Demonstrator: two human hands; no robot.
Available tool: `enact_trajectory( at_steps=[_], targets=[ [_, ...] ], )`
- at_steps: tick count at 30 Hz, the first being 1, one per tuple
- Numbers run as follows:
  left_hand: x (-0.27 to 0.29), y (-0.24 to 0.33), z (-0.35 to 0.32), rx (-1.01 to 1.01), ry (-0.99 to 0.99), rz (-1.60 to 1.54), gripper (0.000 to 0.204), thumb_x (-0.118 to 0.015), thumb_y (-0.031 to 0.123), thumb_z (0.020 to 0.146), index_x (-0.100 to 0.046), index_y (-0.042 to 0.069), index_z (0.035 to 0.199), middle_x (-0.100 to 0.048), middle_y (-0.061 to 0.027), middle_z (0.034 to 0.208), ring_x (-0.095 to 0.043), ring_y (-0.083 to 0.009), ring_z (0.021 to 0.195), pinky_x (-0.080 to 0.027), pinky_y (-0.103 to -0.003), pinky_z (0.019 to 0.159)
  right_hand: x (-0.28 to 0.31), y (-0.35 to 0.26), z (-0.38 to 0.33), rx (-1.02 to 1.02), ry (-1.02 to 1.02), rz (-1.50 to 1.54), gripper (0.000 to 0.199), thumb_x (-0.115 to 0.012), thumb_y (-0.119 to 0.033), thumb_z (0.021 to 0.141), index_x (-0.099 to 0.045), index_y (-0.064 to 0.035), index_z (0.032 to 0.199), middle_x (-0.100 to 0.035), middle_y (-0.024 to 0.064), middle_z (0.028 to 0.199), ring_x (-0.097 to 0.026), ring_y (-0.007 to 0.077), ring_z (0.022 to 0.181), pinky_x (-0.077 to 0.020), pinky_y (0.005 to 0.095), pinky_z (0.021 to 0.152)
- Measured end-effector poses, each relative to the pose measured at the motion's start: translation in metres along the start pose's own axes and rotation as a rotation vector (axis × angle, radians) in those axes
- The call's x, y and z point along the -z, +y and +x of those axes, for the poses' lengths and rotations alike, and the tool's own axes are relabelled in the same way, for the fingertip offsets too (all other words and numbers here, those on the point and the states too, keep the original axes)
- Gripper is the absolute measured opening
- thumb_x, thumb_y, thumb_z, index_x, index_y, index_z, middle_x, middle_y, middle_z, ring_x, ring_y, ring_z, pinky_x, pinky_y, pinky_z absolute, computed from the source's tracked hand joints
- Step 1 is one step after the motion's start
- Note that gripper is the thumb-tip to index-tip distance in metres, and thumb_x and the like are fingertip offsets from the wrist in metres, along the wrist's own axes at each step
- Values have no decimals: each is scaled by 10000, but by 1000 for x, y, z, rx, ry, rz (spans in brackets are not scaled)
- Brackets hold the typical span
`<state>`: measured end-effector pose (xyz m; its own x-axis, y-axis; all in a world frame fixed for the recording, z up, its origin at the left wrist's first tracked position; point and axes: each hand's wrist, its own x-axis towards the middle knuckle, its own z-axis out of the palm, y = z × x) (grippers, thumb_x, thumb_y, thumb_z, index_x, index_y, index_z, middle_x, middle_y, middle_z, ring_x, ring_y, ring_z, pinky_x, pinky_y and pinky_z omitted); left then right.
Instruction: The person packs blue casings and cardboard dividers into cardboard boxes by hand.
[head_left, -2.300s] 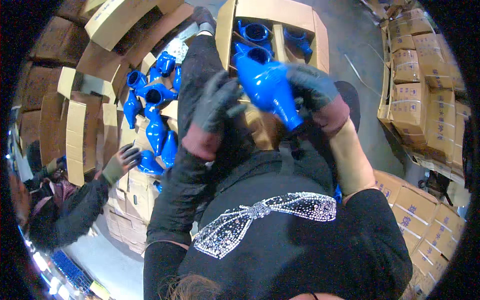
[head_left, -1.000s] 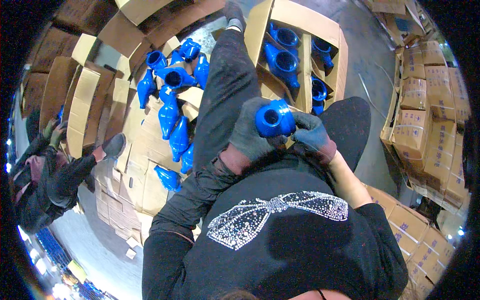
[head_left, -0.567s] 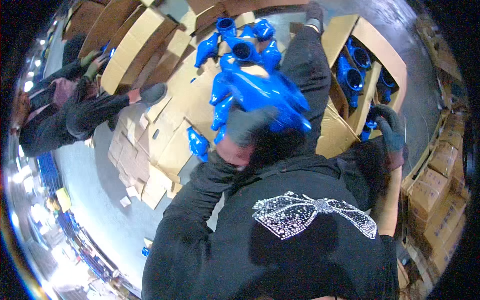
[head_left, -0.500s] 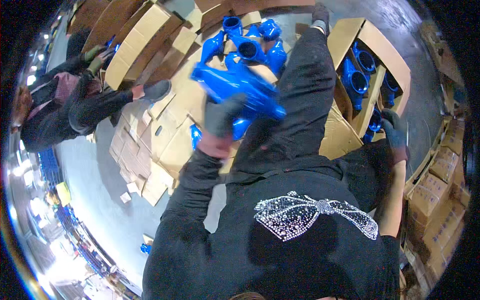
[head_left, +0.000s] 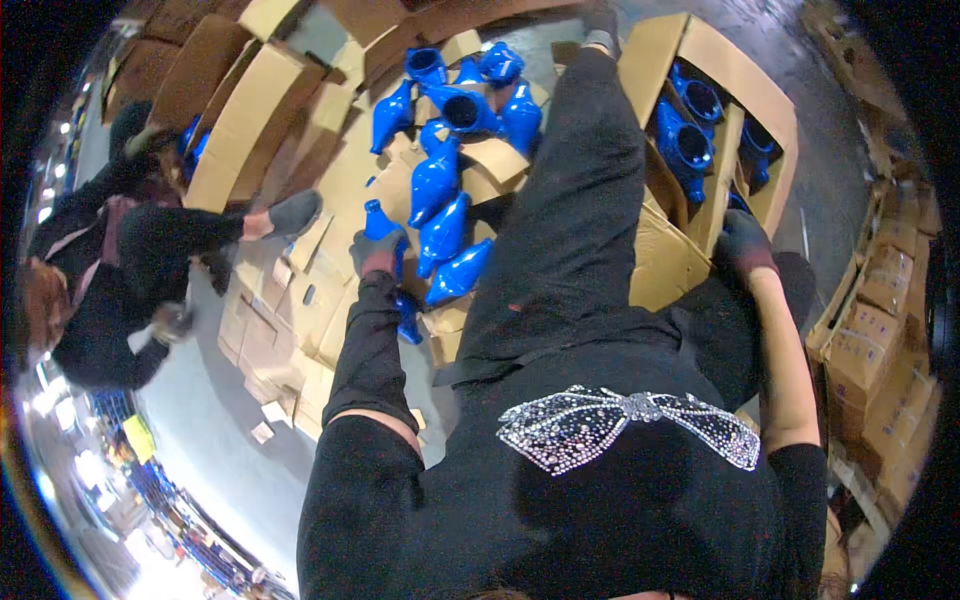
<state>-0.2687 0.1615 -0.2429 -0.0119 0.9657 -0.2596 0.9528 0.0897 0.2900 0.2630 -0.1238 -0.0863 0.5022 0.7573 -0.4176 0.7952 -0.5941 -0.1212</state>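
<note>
Person setting a glossy blue plastic vase-shaped piece (head_left: 383, 222) onto flattened cardboard.

The gloved left hand (head_left: 378, 252), which carried the piece at chest height 1 second ago, now lowers it beside the pile; its fingers wrap it. The gloved right hand (head_left: 742, 243), now free, rests fingers down on the open cardboard box (head_left: 668, 262); their spread is unclear.

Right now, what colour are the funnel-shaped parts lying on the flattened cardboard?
Bright glossy blue: the funnel-shaped parts beside the gloved left hand, seen in the head view.

The left hand (head_left: 381, 252) no longer lifts a blue vase (head_left: 443, 232); it now reaches down among those lying flat.
</note>
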Motion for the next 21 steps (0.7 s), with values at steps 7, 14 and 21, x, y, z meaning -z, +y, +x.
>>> enact_trajectory(
  at_steps=[7, 14, 21],
  targets=[
    [-23, -75, 34, -250, 46, 221, 677, -663, 371, 724, -478, -77, 1197, -513, -288, 1171, -480, -405, 1107, -368, -424, 965, -3, 7, 29, 172, -166, 399, 350, -592, -180, 755, -616, -15, 1063, -648, 123, 1015, -589, 197, 919, -446, 321, 828],
    [59, 80, -10, -188, 32, -801, 528, -640, 288, 810, -487, -38, 1196, -548, -122, 1138, -525, -227, 1001, -424, -317, 855, -1, 8, 16, 260, -276, 506, 345, -598, -60, 727, -612, -23, 1070, -649, 80, 1015, -569, 180, 917, -433, 304, 832],
    [93, 206, -68, -408, -222, -1080, 301, -601, 126, 846, -563, 3, 1119, -600, -88, 1047, -570, -166, 940, -456, -284, 826, -19, 49, 14, 111, 95, 570, 303, -629, -254, 749, -651, -69, 989, -637, 127, 998, -596, 262, 927, -451, 338, 837]
  ],
)
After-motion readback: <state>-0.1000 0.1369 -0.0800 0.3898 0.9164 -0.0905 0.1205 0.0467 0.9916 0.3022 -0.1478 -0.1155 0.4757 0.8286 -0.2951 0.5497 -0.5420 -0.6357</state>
